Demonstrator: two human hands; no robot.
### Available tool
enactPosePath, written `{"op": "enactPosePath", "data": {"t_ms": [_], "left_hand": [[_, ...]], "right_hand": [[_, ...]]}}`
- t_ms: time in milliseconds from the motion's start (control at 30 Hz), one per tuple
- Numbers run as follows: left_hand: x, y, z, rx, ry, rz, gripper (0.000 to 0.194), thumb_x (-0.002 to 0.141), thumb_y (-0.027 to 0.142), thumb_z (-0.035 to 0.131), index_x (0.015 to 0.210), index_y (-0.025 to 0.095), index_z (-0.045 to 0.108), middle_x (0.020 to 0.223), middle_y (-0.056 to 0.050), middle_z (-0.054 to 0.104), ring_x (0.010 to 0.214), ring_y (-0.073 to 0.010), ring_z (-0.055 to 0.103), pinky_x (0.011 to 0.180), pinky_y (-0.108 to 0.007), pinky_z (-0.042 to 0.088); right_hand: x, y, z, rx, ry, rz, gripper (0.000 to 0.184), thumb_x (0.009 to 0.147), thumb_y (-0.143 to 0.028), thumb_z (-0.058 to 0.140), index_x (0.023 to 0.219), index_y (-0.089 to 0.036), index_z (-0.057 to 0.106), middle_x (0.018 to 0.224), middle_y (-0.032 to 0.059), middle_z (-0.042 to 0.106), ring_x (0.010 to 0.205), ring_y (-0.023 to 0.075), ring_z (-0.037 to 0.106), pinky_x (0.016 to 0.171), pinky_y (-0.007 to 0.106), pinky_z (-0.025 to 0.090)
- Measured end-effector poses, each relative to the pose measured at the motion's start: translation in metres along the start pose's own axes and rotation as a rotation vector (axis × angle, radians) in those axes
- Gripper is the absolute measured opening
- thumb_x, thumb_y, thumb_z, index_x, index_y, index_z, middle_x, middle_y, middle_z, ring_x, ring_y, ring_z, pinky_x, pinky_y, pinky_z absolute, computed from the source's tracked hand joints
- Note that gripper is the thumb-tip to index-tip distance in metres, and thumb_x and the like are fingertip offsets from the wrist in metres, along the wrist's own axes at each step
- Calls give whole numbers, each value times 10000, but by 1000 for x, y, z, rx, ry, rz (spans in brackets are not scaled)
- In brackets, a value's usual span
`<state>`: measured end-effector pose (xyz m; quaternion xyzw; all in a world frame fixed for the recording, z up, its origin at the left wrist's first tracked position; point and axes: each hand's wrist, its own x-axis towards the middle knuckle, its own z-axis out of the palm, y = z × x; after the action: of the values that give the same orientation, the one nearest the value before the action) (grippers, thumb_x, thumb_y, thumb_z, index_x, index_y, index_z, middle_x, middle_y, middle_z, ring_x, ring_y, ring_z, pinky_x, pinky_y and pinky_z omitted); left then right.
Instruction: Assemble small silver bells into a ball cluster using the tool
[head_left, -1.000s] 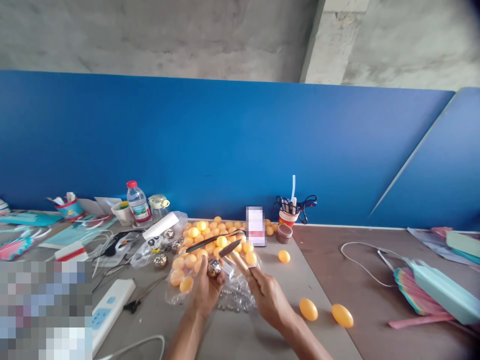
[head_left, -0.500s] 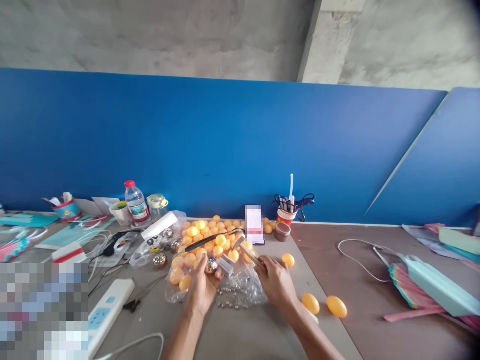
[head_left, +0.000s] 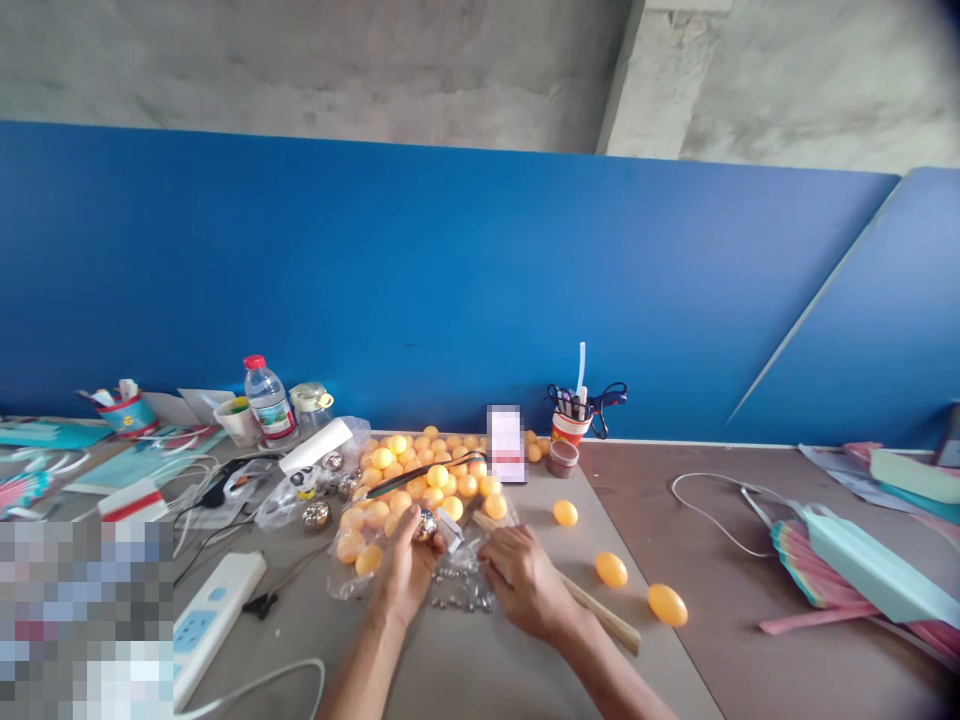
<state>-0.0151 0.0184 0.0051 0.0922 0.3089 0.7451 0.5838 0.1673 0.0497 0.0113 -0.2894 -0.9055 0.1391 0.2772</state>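
My left hand (head_left: pixel 401 575) is closed on a shiny silver ball (head_left: pixel 426 524), held just above a clear plastic bag (head_left: pixel 352 575) of orange balls. My right hand (head_left: pixel 525 588) lies palm down, fingers curled over a wooden-handled hammer (head_left: pixel 611 625). The hammer lies flat on the table, its handle end sticking out to the right of my wrist. Several small steel balls (head_left: pixel 457 598) are scattered between my two hands. A heap of orange balls (head_left: pixel 420 465) lies just beyond them.
Loose orange balls (head_left: pixel 611 569) lie right of my right hand. A white power strip (head_left: pixel 206 620) and cables sit at left, with a water bottle (head_left: pixel 268 402) and cups behind. A cup of scissors (head_left: pixel 571 425) stands by the blue partition (head_left: pixel 465 290). Folded fans (head_left: pixel 855 570) lie at right.
The hammer came down from a raised position over the silver ball to lie flat on the table. My right hand dropped with it. My left hand kept hold of the silver ball.
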Motion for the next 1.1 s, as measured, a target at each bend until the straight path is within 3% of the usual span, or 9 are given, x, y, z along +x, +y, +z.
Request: {"op": "enactPosePath", "data": {"t_ms": [167, 267, 533, 733, 900, 1100], "left_hand": [[-2, 1, 2, 15, -36, -12, 227, 703, 244, 769, 817, 136, 605, 684, -16, 607, 524, -94, 522, 513, -213, 443], [-3, 1, 3, 40, -31, -10, 233, 706, 247, 762, 838, 137, 605, 699, -19, 610, 524, -93, 516, 509, -212, 437], [1, -2, -2, 102, -57, 19, 327, 657, 242, 782, 915, 146, 607, 690, -4, 606, 519, -97, 515, 514, -212, 425], [2, -2, -3, 101, -51, 29, 328, 642, 238, 790, 904, 140, 618, 698, -5, 610, 514, -98, 516, 503, -216, 419], [-2, 0, 0, 54, -57, -32, 295, 665, 255, 782, 892, 148, 626, 703, 2, 609, 530, -101, 534, 517, -227, 438], [-7, -1, 6, 26, -91, -58, 276, 675, 237, 782, 898, 146, 647, 757, -31, 657, 614, -139, 608, 580, -257, 499]], "right_hand": [[-4, -29, 0, 42, -224, -188, 147, 820, -149, 516, 739, -206, 625, 732, 25, 630, 737, 182, 534, 716, 298, 377], [-6, -32, 12, -98, -307, -182, 131, 800, -182, 566, 682, -189, 624, 789, 43, 624, 773, 191, 527, 738, 319, 376], [-3, -19, 29, -270, -274, 48, 127, 870, -215, 538, 876, -200, 664, 932, 68, 599, 891, 221, 509, 767, 341, 366], [-4, -16, 46, -277, -226, 31, 148, 875, -198, 552, 755, -183, 637, 849, 58, 619, 833, 205, 525, 758, 343, 368], [-6, -19, 42, 49, -25, 32, 122, 783, -101, 556, 722, -189, 613, 822, 35, 613, 794, 178, 553, 750, 311, 397], [-1, -17, 31, 593, 219, 296, 121, 669, -81, 476, 641, -199, 476, 781, 32, 631, 658, 145, 551, 616, 257, 429]]}}
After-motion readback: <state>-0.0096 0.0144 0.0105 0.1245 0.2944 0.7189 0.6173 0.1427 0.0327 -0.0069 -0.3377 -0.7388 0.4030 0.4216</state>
